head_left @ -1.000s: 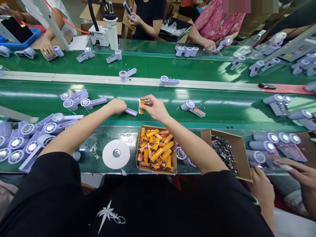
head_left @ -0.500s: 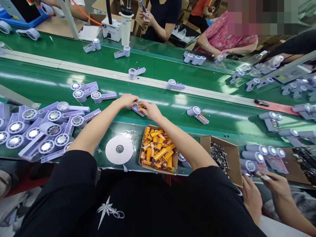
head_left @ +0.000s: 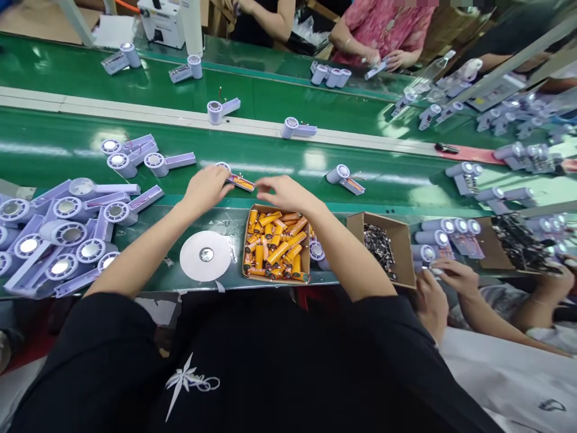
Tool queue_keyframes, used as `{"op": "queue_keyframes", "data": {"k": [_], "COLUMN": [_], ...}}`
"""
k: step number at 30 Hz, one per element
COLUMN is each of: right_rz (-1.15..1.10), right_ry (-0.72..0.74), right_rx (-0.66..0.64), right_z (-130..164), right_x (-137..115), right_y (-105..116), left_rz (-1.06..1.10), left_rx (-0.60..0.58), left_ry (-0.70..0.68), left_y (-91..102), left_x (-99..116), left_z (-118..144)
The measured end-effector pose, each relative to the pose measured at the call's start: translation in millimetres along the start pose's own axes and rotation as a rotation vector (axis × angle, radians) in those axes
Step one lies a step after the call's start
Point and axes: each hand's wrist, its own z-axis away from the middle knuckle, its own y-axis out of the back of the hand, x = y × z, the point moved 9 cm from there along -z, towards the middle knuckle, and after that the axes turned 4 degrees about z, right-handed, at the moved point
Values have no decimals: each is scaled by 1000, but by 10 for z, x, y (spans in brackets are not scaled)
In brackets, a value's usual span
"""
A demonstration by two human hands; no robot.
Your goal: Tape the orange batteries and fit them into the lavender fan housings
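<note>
A lilac handheld fan housing [head_left: 247, 186] lies on the green belt between my hands, its handle uncovered with an orange battery [head_left: 242, 182] inside. My left hand [head_left: 206, 189] is around its round head, which is mostly hidden behind the fingers. Just off the handle's far end, my right hand [head_left: 286, 193] is open, thumb and fingers apart, holding nothing. Below it stands a cardboard box [head_left: 276, 279] full of orange batteries [head_left: 282, 249]. To the box's left lies a white paper disc or roll [head_left: 205, 255] with a hole in its middle.
Lilac housings [head_left: 67, 234] are heaped at left, and several more lie along the belt [head_left: 288, 165]. A box of small dark metal parts [head_left: 381, 249] stands at right, beside a co-worker's hands [head_left: 444, 285]. Other people work across the line.
My right hand has let go of the orange battery, which now lies in the handle, and has opened. My left hand has shifted back onto the housing's head. The view has shifted.
</note>
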Motion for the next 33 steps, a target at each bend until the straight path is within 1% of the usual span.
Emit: {"op": "queue_keyframes", "data": {"k": [2,3,4,5,7,9,10,12,13,14,15,16,18,19,21,23,24,26,28,30,33], "right_rz": [-55,-40,0,53,137,103,24,-238,-399,-567,-727,-868,-1062,-1113,-1145,-1128,-1110,-1074,-1072,-1104,-1164], "right_ry": [47,69,84,88,71,55,51,34,12,-19,-56,-93,-144,-156,-169,-185,-190,-195,-195,-202,-224], "right_rx": [-19,-40,-54,-64,-87,-77,-41,103,201,296,371,419,452,458,496,547,552,520,482,481,481], "right_z": [381,498,557,563,482,409,417,567,708,879,1059,1225,1464,1531,1587,1583,1565,1516,1479,1469,1458], "right_x": [-47,-80,-109,-125,-119,-105,-111,-135,-146,-160,-190,-249,-451,-570,-765,-879,-923,-997,-1035,-1005,-899], "right_y": [-74,-143,-210,-268,-337,-301,-236,-41,56,118,127,86,-78,-161,-274,-331,-357,-423,-485,-508,-507], "left_rz": [-6,-2,5,6,-3,-22,-29,-35,-37,-40,-44,-48,-62,-71,-97,-130,-144,-164,-168,-160,-150], "left_rx": [-73,-117,-147,-148,-134,-143,-158,-156,-121,-64,11,94,253,320,430,496,508,497,462,412,340], "left_ry": [-88,-120,-153,-178,-198,-198,-198,-200,-198,-192,-183,-171,-153,-153,-189,-242,-263,-273,-242,-204,-201], "left_y": [-169,-280,-385,-465,-592,-684,-712,-690,-632,-546,-442,-332,-137,-63,42,89,93,81,70,72,106], "left_x": [64,65,59,42,-11,-46,-43,1,40,86,138,192,303,360,480,588,631,679,682,676,734], "left_z": [687,1021,1324,1580,1940,2137,2199,2281,2311,2337,2364,2393,2453,2477,2505,2495,2476,2414,2344,2285,2223]}}
